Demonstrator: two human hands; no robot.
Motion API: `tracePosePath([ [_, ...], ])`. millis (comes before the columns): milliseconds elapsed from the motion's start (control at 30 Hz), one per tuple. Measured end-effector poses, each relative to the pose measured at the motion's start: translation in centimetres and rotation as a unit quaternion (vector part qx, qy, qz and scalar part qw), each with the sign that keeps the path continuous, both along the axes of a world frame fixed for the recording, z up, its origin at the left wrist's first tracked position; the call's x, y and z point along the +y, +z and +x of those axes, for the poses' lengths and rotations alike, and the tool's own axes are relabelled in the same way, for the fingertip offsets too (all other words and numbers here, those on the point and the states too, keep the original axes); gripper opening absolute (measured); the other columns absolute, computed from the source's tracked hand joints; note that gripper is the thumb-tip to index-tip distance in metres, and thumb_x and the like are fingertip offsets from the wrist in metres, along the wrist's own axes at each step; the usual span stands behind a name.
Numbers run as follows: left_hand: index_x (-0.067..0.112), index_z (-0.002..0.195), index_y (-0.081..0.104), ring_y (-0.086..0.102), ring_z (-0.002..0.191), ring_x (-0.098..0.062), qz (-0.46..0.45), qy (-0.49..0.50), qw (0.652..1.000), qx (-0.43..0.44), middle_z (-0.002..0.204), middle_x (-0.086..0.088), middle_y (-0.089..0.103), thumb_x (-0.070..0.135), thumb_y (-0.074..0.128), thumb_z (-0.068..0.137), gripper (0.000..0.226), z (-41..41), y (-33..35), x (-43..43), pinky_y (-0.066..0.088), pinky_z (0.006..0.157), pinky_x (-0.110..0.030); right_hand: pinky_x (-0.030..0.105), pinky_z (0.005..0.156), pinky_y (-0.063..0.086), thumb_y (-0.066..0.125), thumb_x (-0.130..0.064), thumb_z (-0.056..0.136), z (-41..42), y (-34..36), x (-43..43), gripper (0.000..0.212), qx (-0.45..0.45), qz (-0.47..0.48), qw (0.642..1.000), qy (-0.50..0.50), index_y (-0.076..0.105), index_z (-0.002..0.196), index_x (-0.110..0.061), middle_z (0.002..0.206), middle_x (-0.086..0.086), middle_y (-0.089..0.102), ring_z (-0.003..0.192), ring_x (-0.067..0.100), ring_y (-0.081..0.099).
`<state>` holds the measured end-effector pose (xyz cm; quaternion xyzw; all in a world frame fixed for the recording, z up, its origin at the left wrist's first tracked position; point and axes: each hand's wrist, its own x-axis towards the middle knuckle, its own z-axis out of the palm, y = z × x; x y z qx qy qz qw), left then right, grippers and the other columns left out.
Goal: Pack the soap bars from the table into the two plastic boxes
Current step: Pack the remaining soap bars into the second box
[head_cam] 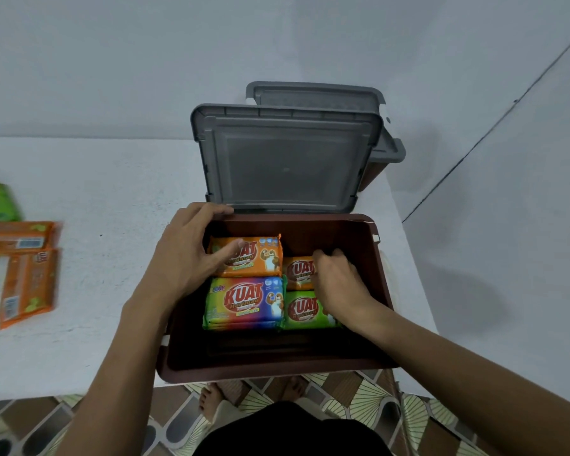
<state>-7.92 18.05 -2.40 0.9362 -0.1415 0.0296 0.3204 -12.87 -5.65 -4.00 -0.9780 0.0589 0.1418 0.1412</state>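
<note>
head view, soap bars flat in box, long axes left-right

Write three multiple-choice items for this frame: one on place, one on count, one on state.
1. Where are the loose bars? A. left of the near box B. right of it C. on the floor
2. How many bars show inside the near box? A. two B. four C. six
3. The near box's lid is: A. shut B. open C. missing

A: they lie on the table's left side.
B: four wrappers are visible inside.
B: it stands raised behind the box.
</note>
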Motion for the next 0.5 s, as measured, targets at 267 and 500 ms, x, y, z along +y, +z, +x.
tracePosePath([
  [267,0.028,0.126,0.052,0.049,0.117,-0.016,0.008,-0.002,1.0,-0.005,0.129,0.0,0.055,0.047,0.069,0.08,0.053,0.0,0.1,0.0,0.042,0.091,-0.029,0.038,0.09,0.051,0.06,-0.016,0.094,-0.1,1.0,-1.1,0.035,-0.027,-0.068,0.989,0.132,0.054,0.128,-0.012,0.128,0.013,0.044,0.116,0.03,0.049],
  [500,0.029,0.126,0.053,0.048,0.118,-0.016,0.01,-0.003,1.0,-0.003,0.129,0.0,0.054,0.046,0.071,0.08,0.052,0.1,0.0,-0.1,0.043,0.091,-0.03,0.049,0.105,0.041,0.071,-0.054,0.079,-0.6,2.1,-1.9,0.089,0.107,-0.117,0.95,0.27,0.026,0.149,-0.024,0.151,0.014,0.026,0.136,0.034,0.029],
])
